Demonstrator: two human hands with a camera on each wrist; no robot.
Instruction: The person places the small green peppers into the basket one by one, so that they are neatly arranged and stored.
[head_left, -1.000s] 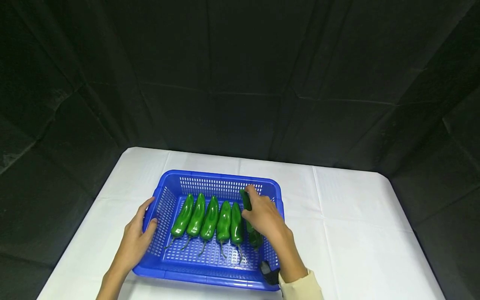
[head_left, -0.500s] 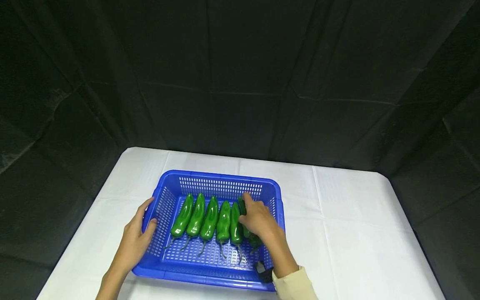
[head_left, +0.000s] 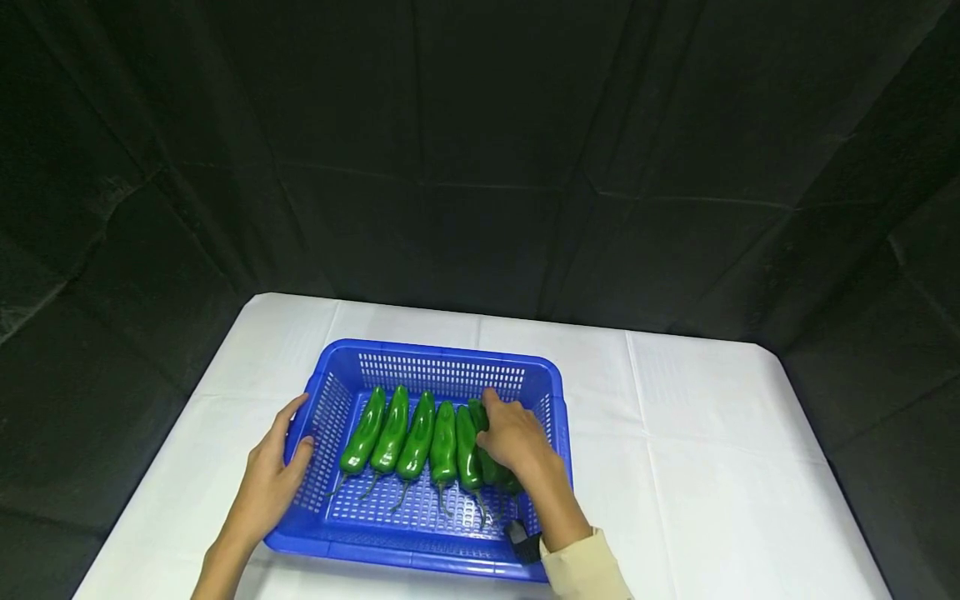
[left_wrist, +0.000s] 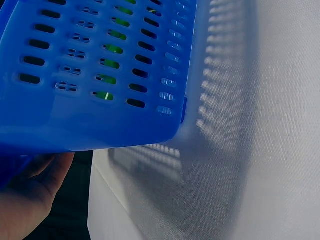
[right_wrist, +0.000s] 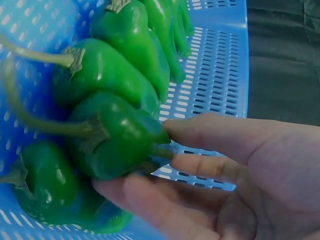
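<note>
Several long green peppers (head_left: 395,429) lie side by side in a blue perforated plastic basket (head_left: 412,560), their stems toward the near side. My left hand (head_left: 272,475) grips the basket's left rim, thumb on the inner side; part of this hand (left_wrist: 35,192) shows below the rim in the left wrist view. Toward the basket's right side, my right hand (head_left: 517,437) pinches a green pepper (right_wrist: 120,137) between thumb and fingers, at the right end of the row. Another green pepper (right_wrist: 50,182) lies under the fingers, mostly hidden from the head view.
The basket stands on a table with a white cloth (head_left: 697,450). Black fabric (head_left: 480,167) hangs behind and at both sides. A black strap (head_left: 522,542) is on the right wrist, inside the basket's near right corner.
My right hand has moved down and left with its pepper, which now lies against the row. The row's right-hand peppers have shifted slightly left. My left hand has stayed put.
</note>
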